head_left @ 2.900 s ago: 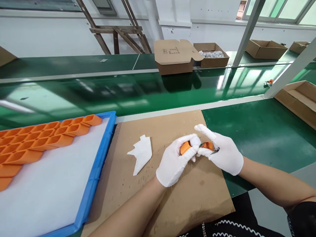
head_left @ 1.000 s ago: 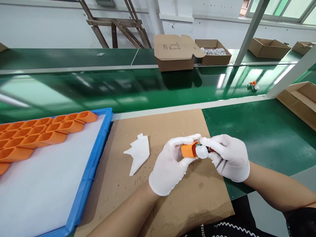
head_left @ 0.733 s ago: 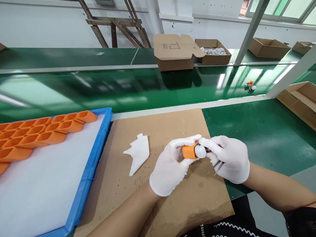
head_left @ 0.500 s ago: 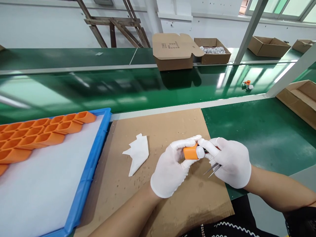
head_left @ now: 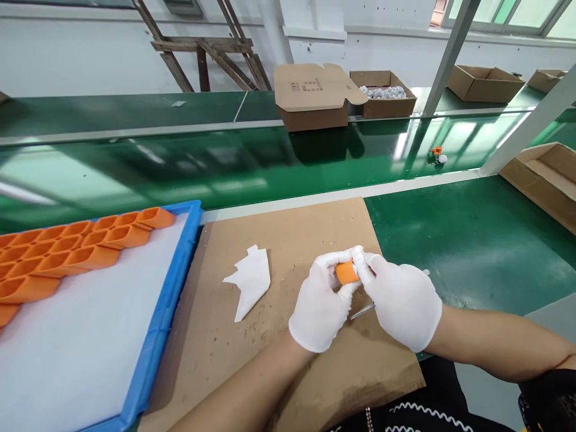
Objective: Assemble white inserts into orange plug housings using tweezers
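Both my hands wear white gloves and meet over a brown cardboard sheet [head_left: 288,240]. My left hand [head_left: 320,306] is closed round a small orange plastic part [head_left: 346,273]. My right hand [head_left: 400,303] presses its fingers against the same part from the right and also grips metal tweezers [head_left: 362,311], whose tips stick out below the hand. A torn white paper scrap [head_left: 249,280] lies on the cardboard to the left of my hands.
A blue tray [head_left: 168,324] with a white liner holds rows of several orange shells [head_left: 72,252] at the left. A green conveyor belt [head_left: 252,162] carries a small orange-and-white item [head_left: 436,155]. Cardboard boxes [head_left: 315,96] stand beyond it, and another box [head_left: 544,180] is at the right.
My hands have closed tighter together over the orange part and my right hand now covers most of it. The small item on the belt has drifted left.
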A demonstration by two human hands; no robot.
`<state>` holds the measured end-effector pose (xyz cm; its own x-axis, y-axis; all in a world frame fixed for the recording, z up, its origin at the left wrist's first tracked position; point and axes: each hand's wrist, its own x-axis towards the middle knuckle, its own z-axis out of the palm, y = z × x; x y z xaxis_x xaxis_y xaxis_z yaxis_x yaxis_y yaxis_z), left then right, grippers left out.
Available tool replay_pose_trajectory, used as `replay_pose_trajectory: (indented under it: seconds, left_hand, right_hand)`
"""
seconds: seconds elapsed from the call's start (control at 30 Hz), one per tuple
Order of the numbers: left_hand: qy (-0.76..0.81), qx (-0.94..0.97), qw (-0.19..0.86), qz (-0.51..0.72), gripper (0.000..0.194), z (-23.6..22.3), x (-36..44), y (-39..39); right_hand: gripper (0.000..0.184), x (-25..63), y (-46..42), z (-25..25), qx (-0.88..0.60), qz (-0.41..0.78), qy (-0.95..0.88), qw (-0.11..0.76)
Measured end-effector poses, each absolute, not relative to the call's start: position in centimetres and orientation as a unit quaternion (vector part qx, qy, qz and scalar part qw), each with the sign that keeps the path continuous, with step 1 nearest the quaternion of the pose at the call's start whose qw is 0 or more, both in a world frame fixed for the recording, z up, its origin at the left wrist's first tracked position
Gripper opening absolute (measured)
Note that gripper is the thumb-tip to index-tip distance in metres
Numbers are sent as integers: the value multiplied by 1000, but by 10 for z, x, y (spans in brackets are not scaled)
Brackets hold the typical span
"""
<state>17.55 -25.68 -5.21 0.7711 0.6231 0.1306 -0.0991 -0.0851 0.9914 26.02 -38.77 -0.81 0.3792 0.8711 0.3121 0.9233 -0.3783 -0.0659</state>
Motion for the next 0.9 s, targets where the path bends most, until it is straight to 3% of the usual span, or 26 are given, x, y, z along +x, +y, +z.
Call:
replay_pose_trajectory:
  seconds: [0.1, 0.2, 0.3, 0.4, 0.5, 0.8, 0.9]
  left_hand:
    - [171, 659, 674, 286, 37, -50, 179, -250]
    - [133, 637, 706, 279, 35, -45, 179, -244]
    - [102, 649, 702, 275, 32, -42, 176, -242]
    - [72, 658, 706, 252, 29, -39, 173, -242]
    - [37, 641, 737, 211, 26, -34, 170, -244]
    - [39, 647, 739, 182, 25, -25, 165, -249]
    - [49, 660, 721, 205, 26, -31, 168, -249]
  right_hand:
    - [70, 272, -391, -6, -794, -20, -546, 265]
    - [48, 288, -390, -2, -770, 72, -462, 434]
    - [36, 303, -385, 3, -733, 245, -365, 519]
    - [36, 310, -381, 8, -647, 432, -346, 524]
    - [24, 310, -380, 10, -580, 523, -348, 518]
    - [25, 291, -380, 14, -553, 499, -328, 581]
    - [25, 292, -381, 13, -592, 473, -349, 551]
